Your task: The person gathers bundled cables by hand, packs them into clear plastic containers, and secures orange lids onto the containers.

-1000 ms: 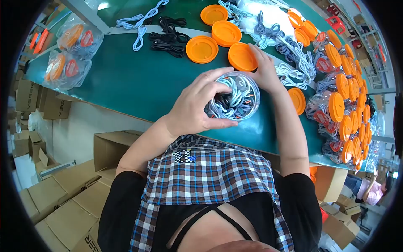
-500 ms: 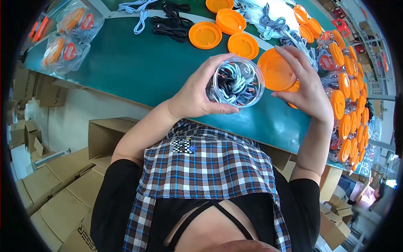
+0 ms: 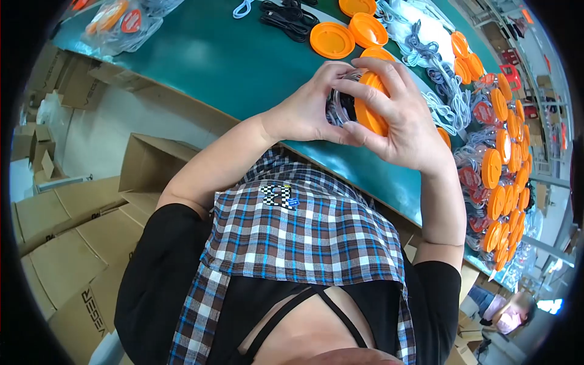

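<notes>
A clear plastic jar (image 3: pixel 338 108) packed with coiled cables is tipped on its side between my hands, above the green table's front edge. My left hand (image 3: pixel 310 109) wraps around the jar's body. The orange lid (image 3: pixel 368 109) sits against the jar's mouth, and my right hand (image 3: pixel 404 112) grips it with fingers over the top and thumb below. Whether the lid is threaded on cannot be seen. Just behind my hands lie more orange lids (image 3: pixel 332 40) and a bundle of black cables (image 3: pixel 285 22).
Many filled jars with orange lids (image 3: pixel 491 169) crowd the table's right side. Grey and white cables (image 3: pixel 447 91) lie behind my right hand. Bagged jars (image 3: pixel 125 27) stand at the far left of the green table (image 3: pixel 201 67). Cardboard boxes (image 3: pixel 73 231) fill the floor at left. Another person (image 3: pixel 508 313) is at lower right.
My right hand has brought the orange lid onto the jar's mouth. The jar has turned from facing up to lying sideways. The view has shifted, so the table appears higher and further right.
</notes>
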The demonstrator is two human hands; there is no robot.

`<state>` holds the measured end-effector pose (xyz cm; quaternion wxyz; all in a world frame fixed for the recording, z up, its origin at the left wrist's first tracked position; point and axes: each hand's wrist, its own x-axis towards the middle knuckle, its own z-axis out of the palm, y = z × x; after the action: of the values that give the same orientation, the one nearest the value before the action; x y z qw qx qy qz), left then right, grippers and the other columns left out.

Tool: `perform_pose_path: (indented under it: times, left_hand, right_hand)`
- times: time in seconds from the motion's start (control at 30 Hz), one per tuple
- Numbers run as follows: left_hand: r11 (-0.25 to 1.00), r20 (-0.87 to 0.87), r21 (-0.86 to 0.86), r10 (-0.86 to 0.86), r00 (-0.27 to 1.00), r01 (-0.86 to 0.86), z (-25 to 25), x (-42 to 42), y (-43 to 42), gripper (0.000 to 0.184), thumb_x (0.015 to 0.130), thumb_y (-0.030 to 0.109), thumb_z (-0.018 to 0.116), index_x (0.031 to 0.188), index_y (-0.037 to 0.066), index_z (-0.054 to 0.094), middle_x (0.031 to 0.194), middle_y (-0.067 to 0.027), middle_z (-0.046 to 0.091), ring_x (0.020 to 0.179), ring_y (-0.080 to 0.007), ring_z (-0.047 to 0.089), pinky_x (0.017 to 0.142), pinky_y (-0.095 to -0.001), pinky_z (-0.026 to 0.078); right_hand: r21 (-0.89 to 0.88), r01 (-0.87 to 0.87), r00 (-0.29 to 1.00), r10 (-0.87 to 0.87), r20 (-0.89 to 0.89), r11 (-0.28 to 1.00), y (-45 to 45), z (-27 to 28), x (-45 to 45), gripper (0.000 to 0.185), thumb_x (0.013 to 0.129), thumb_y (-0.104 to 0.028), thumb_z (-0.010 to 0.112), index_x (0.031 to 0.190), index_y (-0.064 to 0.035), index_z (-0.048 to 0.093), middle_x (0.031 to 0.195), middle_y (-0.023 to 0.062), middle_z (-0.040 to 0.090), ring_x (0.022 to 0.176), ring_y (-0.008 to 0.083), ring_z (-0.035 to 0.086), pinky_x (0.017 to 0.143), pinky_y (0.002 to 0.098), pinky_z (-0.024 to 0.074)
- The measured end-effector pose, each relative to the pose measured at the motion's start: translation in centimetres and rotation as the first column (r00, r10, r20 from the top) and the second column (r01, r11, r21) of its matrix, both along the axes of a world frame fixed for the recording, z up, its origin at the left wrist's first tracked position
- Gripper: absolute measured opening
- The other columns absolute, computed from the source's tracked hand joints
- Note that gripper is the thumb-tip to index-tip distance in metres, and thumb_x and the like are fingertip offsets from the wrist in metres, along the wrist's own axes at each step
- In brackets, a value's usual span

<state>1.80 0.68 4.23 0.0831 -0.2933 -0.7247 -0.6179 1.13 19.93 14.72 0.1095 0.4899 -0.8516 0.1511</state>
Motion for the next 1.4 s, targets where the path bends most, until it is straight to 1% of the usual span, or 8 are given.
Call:
perform_pose_path:
  times: [0.13, 0.33, 0.53, 0.9, 1.13, 1.23, 1.3, 1.4]
  left_hand:
    - [0.978, 0.234, 0.02, -0.207, 0.95, 0.208, 0.6, -0.1, 0.2, 0.092, 0.067, 0.024, 0.095, 0.141, 0.007, 0.043, 0.134, -0.0128, 0.054, 0.124, -0.0307, 0.055, 0.111, -0.0414, 0.043]
    - [0.983, 0.225, 0.083, -0.18, 0.958, 0.165, 0.6, 0.1, 0.4, 0.088, 0.068, 0.023, 0.094, 0.139, 0.007, 0.044, 0.132, -0.0117, 0.055, 0.124, -0.0308, 0.055, 0.113, -0.0423, 0.041]
    - [0.983, 0.184, 0.076, -0.179, 0.966, 0.168, -1.0, 0.7, 0.6, 0.098, 0.066, 0.022, 0.095, 0.144, 0.007, 0.038, 0.139, -0.0139, 0.048, 0.128, -0.0307, 0.052, 0.114, -0.0424, 0.041]
    - [1.0, 0.035, 0.012, -0.007, 0.999, 0.006, -2.4, 2.7, 2.6, 0.118, 0.061, 0.013, 0.095, 0.152, 0.003, 0.022, 0.147, -0.0192, 0.038, 0.131, -0.0328, 0.05, 0.11, -0.0414, 0.043]
    - [0.978, 0.266, 0.102, -0.202, 0.943, 0.181, -2.6, 0.6, 0.5, 0.104, 0.065, 0.013, 0.089, 0.149, 0.002, 0.029, 0.142, -0.0214, 0.043, 0.129, -0.0333, 0.052, 0.106, -0.0421, 0.046]
    - [0.981, -0.043, -0.195, -0.016, 0.999, 0.007, -0.5, 1.6, 2.6, 0.103, 0.064, 0.014, 0.089, 0.149, 0.002, 0.031, 0.142, -0.0204, 0.044, 0.127, -0.0336, 0.053, 0.105, -0.0422, 0.047]
    - [0.896, -0.408, -0.333, 0.143, 0.901, -0.293, 0.9, 2.2, 4.1, 0.103, 0.064, 0.015, 0.089, 0.148, 0.002, 0.032, 0.142, -0.0194, 0.044, 0.125, -0.034, 0.054, 0.104, -0.0423, 0.048]
    - [0.925, -0.348, -0.354, 0.007, 0.938, -0.138, 1.8, 1.6, 4.9, 0.105, 0.062, 0.016, 0.09, 0.149, 0.002, 0.032, 0.142, -0.0185, 0.045, 0.124, -0.0345, 0.053, 0.104, -0.043, 0.047]
  right_hand:
    - [-0.014, -0.09, 0.99, 0.091, 0.103, 0.996, 0.0, 1.9, -1.1, 0.045, 0.086, -0.032, 0.07, 0.128, -0.0144, 0.067, 0.138, 0.0126, 0.053, 0.12, 0.0339, 0.055, 0.096, 0.043, 0.0484]
    - [0.193, -0.106, 0.994, 0.111, -0.018, 0.975, -0.8, 0.7, -0.8, 0.044, 0.09, -0.037, 0.065, 0.128, -0.0143, 0.067, 0.135, 0.0107, 0.058, 0.124, 0.0328, 0.055, 0.099, 0.0455, 0.047]
    - [0.038, -0.158, 0.982, 0.161, -0.099, 0.987, 0.1, -0.5, -1.0, 0.046, 0.091, -0.042, 0.065, 0.129, -0.0159, 0.066, 0.131, 0.0062, 0.062, 0.122, 0.0284, 0.057, 0.097, 0.0439, 0.047]
    - [0.03, 0.172, 0.98, -0.168, -0.108, 0.985, -0.7, -1.2, -0.9, 0.062, 0.094, -0.057, 0.058, 0.142, -0.0175, 0.057, 0.14, 0.0095, 0.058, 0.127, 0.0287, 0.055, 0.108, 0.0466, 0.0408]
    - [-0.22, -0.188, 0.973, 0.213, 0.095, 0.957, 4.0, -2.2, -1.6, 0.057, 0.09, -0.049, 0.066, 0.138, -0.018, 0.059, 0.138, 0.0116, 0.057, 0.123, 0.0316, 0.054, 0.101, 0.0453, 0.0432]
    - [-0.343, 0.283, 0.959, -0.259, 0.115, 0.896, 2.4, -4.4, 2.1, 0.058, 0.089, -0.047, 0.068, 0.139, -0.0192, 0.059, 0.139, 0.0126, 0.055, 0.123, 0.033, 0.053, 0.101, 0.0465, 0.0428]
    - [-0.425, 0.63, 0.765, -0.614, 0.195, 0.651, 1.8, -5.1, 4.0, 0.059, 0.087, -0.045, 0.07, 0.139, -0.0203, 0.058, 0.14, 0.0137, 0.053, 0.123, 0.0344, 0.052, 0.102, 0.0477, 0.0424]
    - [-0.474, 0.608, 0.774, -0.607, 0.179, 0.637, 4.8, -4.9, 5.7, 0.06, 0.086, -0.044, 0.071, 0.14, -0.0194, 0.057, 0.14, 0.0147, 0.052, 0.123, 0.0347, 0.051, 0.102, 0.0476, 0.0415]
